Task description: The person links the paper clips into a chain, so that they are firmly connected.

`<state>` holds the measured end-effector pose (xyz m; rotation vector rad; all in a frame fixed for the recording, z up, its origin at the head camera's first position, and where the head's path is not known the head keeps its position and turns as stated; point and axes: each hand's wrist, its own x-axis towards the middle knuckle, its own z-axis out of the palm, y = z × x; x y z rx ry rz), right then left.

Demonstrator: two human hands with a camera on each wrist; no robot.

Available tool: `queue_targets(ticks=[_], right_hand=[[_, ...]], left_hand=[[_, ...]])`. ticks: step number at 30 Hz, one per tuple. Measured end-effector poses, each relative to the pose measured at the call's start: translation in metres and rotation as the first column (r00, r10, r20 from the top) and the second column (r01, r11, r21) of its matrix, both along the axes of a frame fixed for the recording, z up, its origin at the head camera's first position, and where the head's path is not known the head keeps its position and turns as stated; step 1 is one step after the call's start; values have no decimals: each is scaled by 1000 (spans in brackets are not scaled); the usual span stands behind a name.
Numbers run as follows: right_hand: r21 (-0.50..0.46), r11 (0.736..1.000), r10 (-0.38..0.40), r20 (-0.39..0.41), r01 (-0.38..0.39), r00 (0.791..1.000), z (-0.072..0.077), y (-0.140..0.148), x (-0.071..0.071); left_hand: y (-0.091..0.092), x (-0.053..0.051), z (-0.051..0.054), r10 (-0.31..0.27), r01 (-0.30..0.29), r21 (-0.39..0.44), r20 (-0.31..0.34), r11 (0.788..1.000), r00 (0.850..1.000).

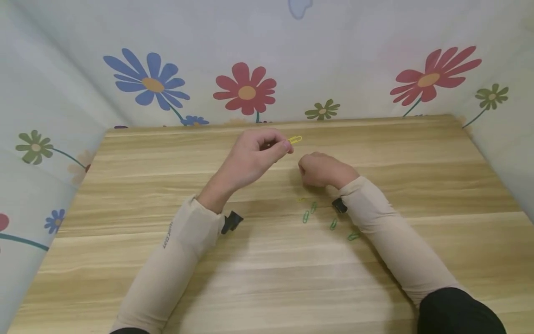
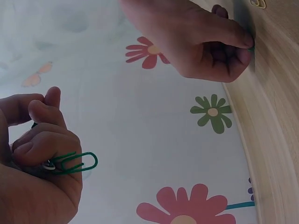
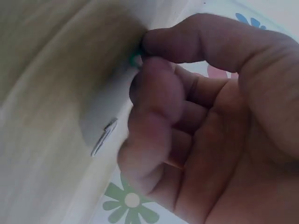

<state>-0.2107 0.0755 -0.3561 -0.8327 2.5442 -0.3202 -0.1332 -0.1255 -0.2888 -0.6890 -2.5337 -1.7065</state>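
Observation:
Raised above the table, my left hand [image 1: 254,155] pinches a yellow paper clip [image 1: 295,139] at its fingertips. The left wrist view shows a green paper clip [image 2: 91,161] jutting from the curled fingers, with a bit of metal beside it. My right hand [image 1: 323,169] is low at the tabletop, to the right of the left one. Its thumb and index finger pinch a small green clip [image 3: 135,59], mostly hidden by the fingertips. A pale clip [image 3: 103,137] lies close by in the right wrist view.
On the wooden table [image 1: 267,287], green paper clips [image 1: 306,216] and a yellow one [image 1: 301,200] lie between the forearms. One green clip [image 1: 353,236] is beside the right sleeve. A flower-printed curtain [image 1: 350,55] stands behind the far edge.

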Motion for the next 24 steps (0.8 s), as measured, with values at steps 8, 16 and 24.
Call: queue_targets(ticks=[8, 16, 24], right_hand=[[-522, 851, -15, 86, 58, 996, 35, 17, 7], [-782, 622, -17, -78, -51, 997, 74, 20, 36], [-803, 557, -78, -301, -209, 950, 87, 14, 52]], left_hand=[[2, 1, 2, -3, 4, 4, -16, 1000, 1000], [-1, 2, 6, -10, 12, 44, -43, 999, 999], [-6, -1, 4, -44, 49, 108, -43, 993, 998]])
